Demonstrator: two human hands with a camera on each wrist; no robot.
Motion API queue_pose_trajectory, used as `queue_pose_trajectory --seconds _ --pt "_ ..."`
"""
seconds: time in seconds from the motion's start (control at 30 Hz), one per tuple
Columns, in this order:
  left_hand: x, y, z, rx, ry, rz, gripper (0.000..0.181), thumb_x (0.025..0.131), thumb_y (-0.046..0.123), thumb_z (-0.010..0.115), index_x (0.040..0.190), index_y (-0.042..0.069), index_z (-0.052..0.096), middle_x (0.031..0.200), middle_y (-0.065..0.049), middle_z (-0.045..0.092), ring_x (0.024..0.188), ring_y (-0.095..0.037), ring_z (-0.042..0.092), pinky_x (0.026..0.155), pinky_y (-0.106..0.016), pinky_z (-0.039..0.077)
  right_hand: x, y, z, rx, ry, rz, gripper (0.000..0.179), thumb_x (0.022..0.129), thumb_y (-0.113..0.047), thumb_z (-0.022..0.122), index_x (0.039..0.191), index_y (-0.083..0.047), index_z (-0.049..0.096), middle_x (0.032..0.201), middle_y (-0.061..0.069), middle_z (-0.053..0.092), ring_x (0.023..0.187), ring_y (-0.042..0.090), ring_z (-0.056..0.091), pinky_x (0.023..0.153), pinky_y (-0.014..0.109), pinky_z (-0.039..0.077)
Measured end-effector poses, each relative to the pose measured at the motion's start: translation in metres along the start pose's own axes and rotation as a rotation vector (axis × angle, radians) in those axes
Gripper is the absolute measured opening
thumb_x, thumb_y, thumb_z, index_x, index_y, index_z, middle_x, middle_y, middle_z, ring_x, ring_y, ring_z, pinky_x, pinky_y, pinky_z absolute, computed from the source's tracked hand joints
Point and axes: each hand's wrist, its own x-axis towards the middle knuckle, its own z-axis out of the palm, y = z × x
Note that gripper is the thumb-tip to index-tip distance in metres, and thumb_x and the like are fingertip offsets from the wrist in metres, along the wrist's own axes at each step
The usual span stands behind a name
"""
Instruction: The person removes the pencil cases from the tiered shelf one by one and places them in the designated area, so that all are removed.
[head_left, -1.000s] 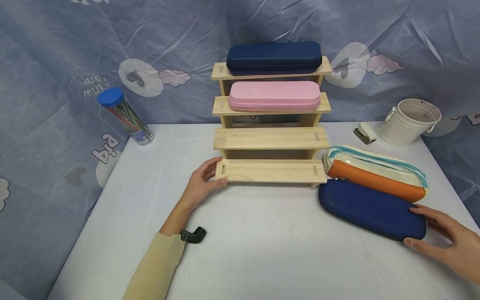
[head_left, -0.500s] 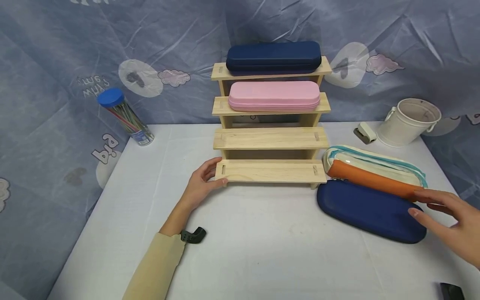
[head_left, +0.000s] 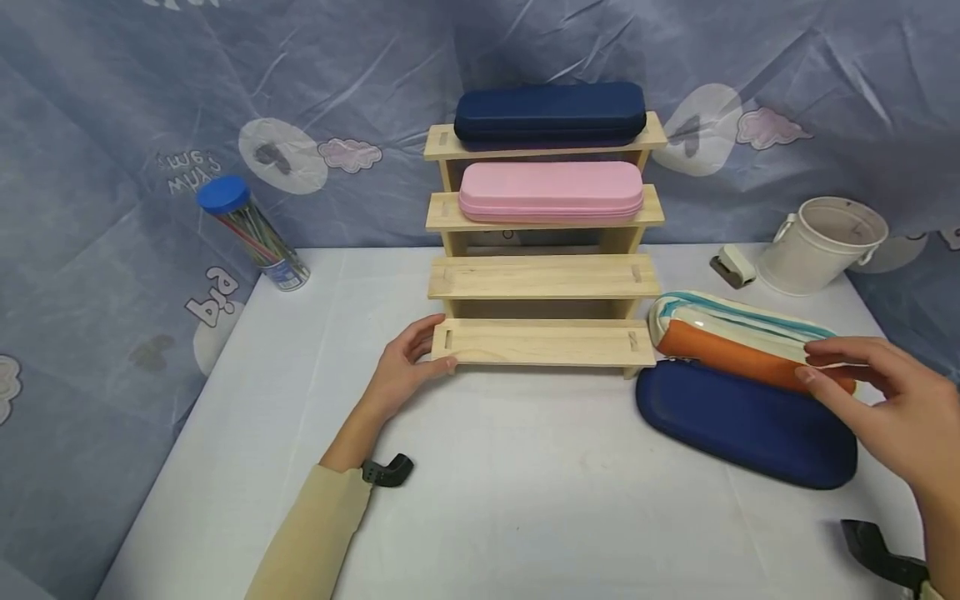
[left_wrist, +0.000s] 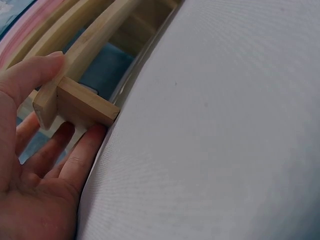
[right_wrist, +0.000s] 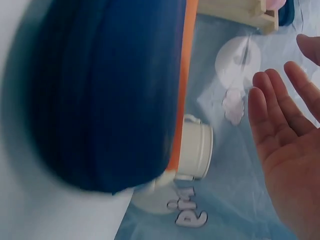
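My left hand (head_left: 401, 371) grips the left end of the lowest step of a wooden tiered rack (head_left: 540, 342). In the left wrist view, the thumb lies over that step and fingers (left_wrist: 82, 155) reach round its side support. A dark navy pencil case (head_left: 551, 115) sits on the top tier, a pink pencil case (head_left: 551, 190) on the one below. My right hand (head_left: 888, 392) hovers with spread fingers over the right end of an orange-and-cream pencil case (head_left: 727, 350). In front of that lies a blue zip pencil case (head_left: 742, 421), large in the right wrist view.
Behind the orange case stand a white bucket (head_left: 795, 254) and a small white-and-black object (head_left: 731, 267). A clear tube with a blue lid (head_left: 262, 237), full of thin sticks, is at the back left. Patterned cloth (head_left: 337, 83) hangs behind the white table (head_left: 525, 500).
My right hand has let go of the blue pencil case's right end and risen up and away over the orange case. The left hand has stayed on the rack.
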Motion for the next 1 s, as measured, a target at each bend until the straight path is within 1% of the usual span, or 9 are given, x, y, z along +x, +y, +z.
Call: queue_pose_trajectory --seconds 0.1,0.2,0.33,0.43,0.53,0.6,0.77,0.9,1.0 --pt "0.0 0.0 0.001 -0.002 -0.002 0.004 0.07 0.077 0.022 0.083 0.138 0.028 0.051 0.131 0.0 0.056 0.116 -0.019 0.056 0.092 -0.034 0.046 0.007 -0.006 0.005 0.009 -0.013 0.011 0.038 0.077 0.008 0.075 0.113 -0.001 0.067 0.101 -0.015 0.059 0.089 -0.007 0.054 0.078 0.001 0.036" --pt "0.001 0.0 0.001 -0.006 -0.003 -0.001 0.069 0.077 0.02 0.083 0.138 0.029 0.051 0.131 0.001 0.056 0.116 -0.019 0.056 0.092 -0.033 0.047 0.014 -0.012 0.011 0.019 -0.027 0.001 0.039 0.077 0.006 0.076 0.114 -0.003 0.068 0.102 -0.013 0.06 0.091 -0.005 0.054 0.078 0.001 0.037" --pt "0.002 0.001 0.001 -0.011 -0.005 -0.012 0.07 0.078 0.016 0.082 0.139 0.026 0.05 0.133 -0.001 0.055 0.117 -0.02 0.055 0.092 -0.031 0.046 0.023 -0.017 0.02 0.07 -0.053 -0.027 0.044 0.076 0.01 0.076 0.117 -0.003 0.067 0.103 -0.005 0.062 0.092 -0.002 0.056 0.078 0.003 0.04" --pt "-0.001 0.01 0.002 -0.009 -0.009 -0.017 0.07 0.079 0.012 0.081 0.141 0.02 0.048 0.134 -0.005 0.054 0.118 -0.024 0.054 0.092 -0.031 0.046 0.029 -0.02 0.027 0.093 -0.103 -0.022 0.047 0.078 0.008 0.075 0.122 -0.005 0.064 0.106 -0.004 0.061 0.092 -0.001 0.058 0.078 0.004 0.041" --pt "-0.005 0.021 0.003 -0.003 -0.015 -0.023 0.07 0.08 0.009 0.079 0.142 0.015 0.047 0.134 -0.008 0.053 0.119 -0.026 0.053 0.092 -0.031 0.046 0.035 -0.021 0.035 0.107 -0.155 -0.005 0.05 0.08 0.004 0.075 0.127 -0.006 0.061 0.109 -0.008 0.058 0.091 -0.001 0.058 0.078 0.004 0.041" --pt "-0.007 0.028 0.004 0.004 -0.015 -0.019 0.07 0.08 0.008 0.079 0.142 0.012 0.047 0.134 -0.009 0.053 0.119 -0.028 0.053 0.092 -0.032 0.046 0.039 -0.021 0.041 0.125 -0.173 -0.005 0.052 0.08 0.003 0.075 0.128 -0.007 0.06 0.111 -0.008 0.058 0.091 0.0 0.059 0.078 0.005 0.042" --pt "-0.008 0.03 0.004 0.001 -0.011 -0.008 0.069 0.08 0.006 0.078 0.141 0.01 0.047 0.134 -0.011 0.053 0.119 -0.029 0.053 0.095 -0.039 0.045 0.046 -0.031 0.056 0.214 -0.141 -0.027 0.051 0.078 0.012 0.073 0.125 -0.001 0.061 0.109 -0.002 0.062 0.094 0.007 0.062 0.078 0.009 0.046" --pt "-0.006 0.029 0.004 -0.004 -0.018 -0.014 0.069 0.08 0.008 0.079 0.142 0.011 0.047 0.135 -0.009 0.053 0.119 -0.027 0.053 0.096 -0.042 0.043 0.051 -0.053 0.061 0.267 -0.128 -0.038 0.045 0.078 0.016 0.07 0.121 0.006 0.061 0.109 0.004 0.063 0.095 0.011 0.062 0.078 0.012 0.047" --pt "-0.006 0.029 0.004 0.004 -0.014 -0.014 0.069 0.08 0.009 0.079 0.142 0.012 0.047 0.135 -0.008 0.053 0.119 -0.027 0.053 0.096 -0.043 0.043 0.055 -0.068 0.065 0.271 -0.139 -0.036 0.043 0.08 0.013 0.069 0.121 0.005 0.061 0.112 0.01 0.061 0.096 0.013 0.061 0.079 0.012 0.047"
